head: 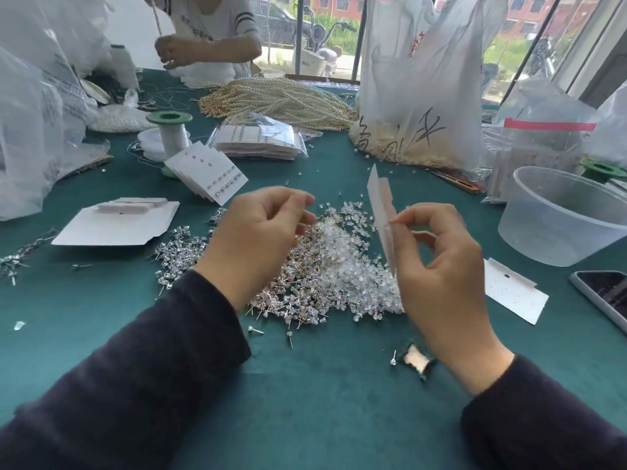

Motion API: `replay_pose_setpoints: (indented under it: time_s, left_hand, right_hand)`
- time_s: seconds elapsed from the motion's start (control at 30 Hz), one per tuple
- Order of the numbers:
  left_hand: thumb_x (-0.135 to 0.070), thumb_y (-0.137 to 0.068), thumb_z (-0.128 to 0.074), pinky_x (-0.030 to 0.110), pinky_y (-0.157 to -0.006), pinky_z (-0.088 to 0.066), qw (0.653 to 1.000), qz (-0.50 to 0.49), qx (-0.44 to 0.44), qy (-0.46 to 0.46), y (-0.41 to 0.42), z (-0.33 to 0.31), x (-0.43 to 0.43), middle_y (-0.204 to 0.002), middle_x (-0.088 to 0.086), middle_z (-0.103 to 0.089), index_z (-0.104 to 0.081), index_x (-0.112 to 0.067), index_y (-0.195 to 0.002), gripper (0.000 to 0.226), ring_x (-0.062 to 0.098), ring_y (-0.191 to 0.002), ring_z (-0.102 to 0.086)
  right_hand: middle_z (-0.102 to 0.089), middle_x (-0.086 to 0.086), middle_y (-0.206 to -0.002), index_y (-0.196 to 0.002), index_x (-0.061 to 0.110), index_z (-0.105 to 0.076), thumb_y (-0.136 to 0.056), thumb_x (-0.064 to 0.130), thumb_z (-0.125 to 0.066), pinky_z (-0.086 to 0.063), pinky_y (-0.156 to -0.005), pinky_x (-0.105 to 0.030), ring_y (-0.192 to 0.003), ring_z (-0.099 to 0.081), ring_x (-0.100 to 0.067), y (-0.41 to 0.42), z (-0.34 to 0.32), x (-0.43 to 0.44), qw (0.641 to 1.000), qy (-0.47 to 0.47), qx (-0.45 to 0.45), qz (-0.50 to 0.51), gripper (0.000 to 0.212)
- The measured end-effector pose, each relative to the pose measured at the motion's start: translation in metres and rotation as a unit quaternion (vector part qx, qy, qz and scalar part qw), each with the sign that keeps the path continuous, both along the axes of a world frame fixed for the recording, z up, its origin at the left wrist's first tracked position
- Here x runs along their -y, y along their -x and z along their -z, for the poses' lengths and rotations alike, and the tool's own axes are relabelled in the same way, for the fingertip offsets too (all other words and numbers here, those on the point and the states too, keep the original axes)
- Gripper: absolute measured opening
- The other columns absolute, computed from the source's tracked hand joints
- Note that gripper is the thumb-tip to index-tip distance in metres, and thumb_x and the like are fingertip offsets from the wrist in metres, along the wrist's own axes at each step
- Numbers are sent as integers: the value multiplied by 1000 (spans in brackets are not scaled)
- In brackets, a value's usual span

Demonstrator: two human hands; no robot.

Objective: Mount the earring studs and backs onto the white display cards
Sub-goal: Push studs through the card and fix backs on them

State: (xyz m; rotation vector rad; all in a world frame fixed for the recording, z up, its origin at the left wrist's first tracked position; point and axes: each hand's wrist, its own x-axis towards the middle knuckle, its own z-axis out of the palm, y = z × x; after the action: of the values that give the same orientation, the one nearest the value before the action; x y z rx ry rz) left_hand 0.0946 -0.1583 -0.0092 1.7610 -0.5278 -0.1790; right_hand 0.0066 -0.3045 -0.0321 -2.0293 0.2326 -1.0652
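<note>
- right hand [444, 266] is pinching a white display card [382, 212] by its edge, upright and edge-on to me, above the pile.
- left hand [258, 232] has thumb and forefinger curled together near the card. can't tell if a stud or back is in there, too small and blurry.
- studs [179, 252] and clear backs [349, 256] lie in one mixed heap on the green table [322, 401] under both hands.
- my guess: i'm mid-way through loading this card. next move calls for lining a post up with a hole, then pressing a back on from behind.
- card's face and holes are hidden at this angle, so no idea how many are filled.
</note>
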Motion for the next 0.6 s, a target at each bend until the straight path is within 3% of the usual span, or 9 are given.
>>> replay_pose_setpoints:
  time_s: [0.07,0.1,0.17,0.23,0.33,0.43,0.5,0.6]
  left_hand:
    - [-22,-87,-57,12,-69,-41,963,-58,178,-193,-8,4,-5,-92,-4,-66,-66,-21,-100,16,1,-68,-54]
    - [-25,-84,-61,15,-77,-37,937,-48,217,-269,-11,8,-5,-99,-3,-65,-66,-21,-103,20,5,-76,-52]
    - [-33,-79,-66,20,-85,-34,918,-8,207,-338,-10,16,-2,-107,-1,-62,-67,-20,-104,28,10,-88,-49]
    - [-34,-79,-66,21,-84,-33,921,9,200,-335,-5,21,2,-105,-1,-62,-69,-20,-100,25,11,-90,-48]
    - [-26,-81,-64,20,-79,-32,922,-17,225,-316,-2,24,7,-96,0,-65,-71,-19,-88,12,12,-84,-47]
    - [-26,-79,-67,18,-73,-33,931,-44,219,-289,-4,21,6,-81,-5,-66,-72,-20,-77,7,8,-71,-48]
    - [-27,-74,-72,19,-70,-39,946,-55,203,-247,-5,17,4,-65,-12,-62,-72,-21,-71,7,5,-63,-51]
    - [-21,-70,-76,11,-53,-42,983,-44,134,-118,-3,9,3,-54,-15,-62,-71,-23,-65,7,-1,-49,-54]
  right_hand:
    - [-55,4,-94,-79,24,-57,-85,5,-60,-44,-86,-25,-95,-55,-16,0,-2,3,999,-35,-4,2,21]
    - [-57,-1,-96,-78,27,-56,-86,5,-60,-45,-84,-26,-94,-57,-17,0,-3,4,998,-60,-9,-4,23]
    - [-62,-11,-92,-78,26,-57,-87,7,-59,-45,-70,-22,-78,-58,-13,0,-4,3,992,-124,-19,-26,21]
    - [-64,-15,-79,-78,19,-59,-87,6,-59,-41,-59,-23,-65,-54,-14,1,-5,1,978,-200,-27,-56,15]
    - [-65,-12,-67,-77,17,-60,-88,7,-58,-39,-62,-33,-65,-51,-21,1,-4,0,953,-288,-38,-83,15]
    - [-69,1,-71,-80,13,-62,-88,6,-56,-52,-73,-35,-75,-64,-18,0,-6,1,924,-362,-41,-120,12]
    - [-69,-4,-79,-85,8,-62,-87,4,-56,-56,-73,-33,-81,-67,-22,1,-7,3,890,-426,-43,-159,7]
    - [-69,-14,-85,-93,1,-62,-83,0,-56,-59,-72,-35,-81,-68,-27,2,-9,3,837,-500,-67,-213,12]
